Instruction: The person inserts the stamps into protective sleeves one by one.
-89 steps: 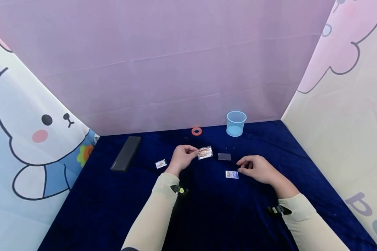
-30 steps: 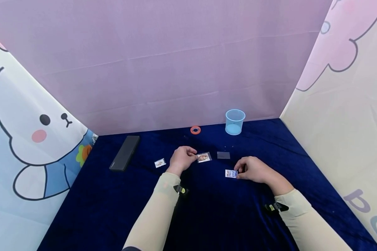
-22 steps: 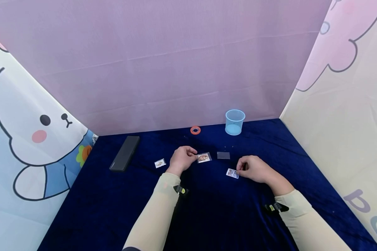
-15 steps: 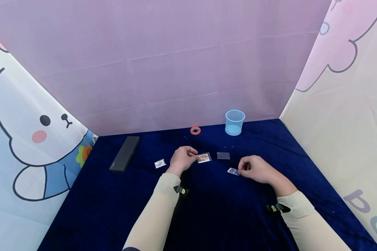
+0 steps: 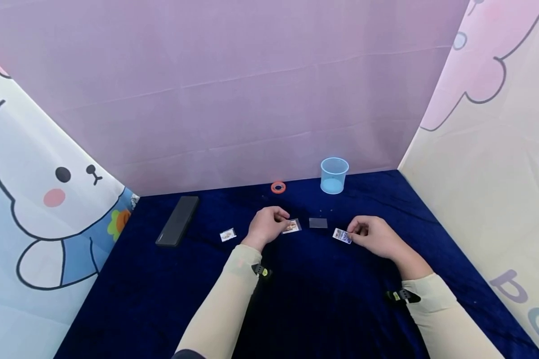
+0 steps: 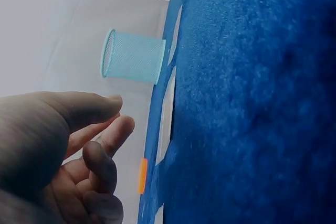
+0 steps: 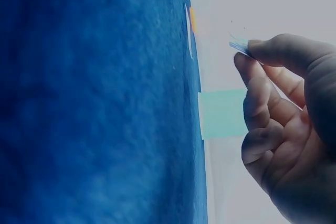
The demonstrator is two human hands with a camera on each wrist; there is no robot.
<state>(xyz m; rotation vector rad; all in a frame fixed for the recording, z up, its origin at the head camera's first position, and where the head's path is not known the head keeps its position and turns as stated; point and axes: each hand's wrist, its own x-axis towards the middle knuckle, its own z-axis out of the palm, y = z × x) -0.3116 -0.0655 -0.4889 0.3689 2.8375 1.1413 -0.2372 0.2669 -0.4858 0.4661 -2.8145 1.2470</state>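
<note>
My right hand [image 5: 377, 237] pinches a small printed card [image 5: 340, 235] by its right end, between thumb and fingertips. The right wrist view shows that card [image 7: 240, 44] nearly edge-on, raised off the cloth. Left of it, a picture card in a clear sleeve [image 5: 293, 227] lies on the dark blue cloth. Over its left part hovers my left hand [image 5: 266, 227], fingers loosely bent. In the left wrist view nothing sits between thumb and fingertips. A flat, see-through rectangle [image 5: 318, 223], like a bare sleeve, lies between the two cards.
Another small picture card [image 5: 227, 235] lies left of my left hand. Farther left is a long black case [image 5: 177, 221]. At the back stand a light blue mesh cup [image 5: 334, 176] and a red-orange ring [image 5: 278, 187], like a tape roll. Fabric walls [image 5: 251, 99] close three sides.
The right hand has taken hold of the printed card, lifted it and moved it right and farther back. The left hand has laid down the sleeved card and let go of it.
</note>
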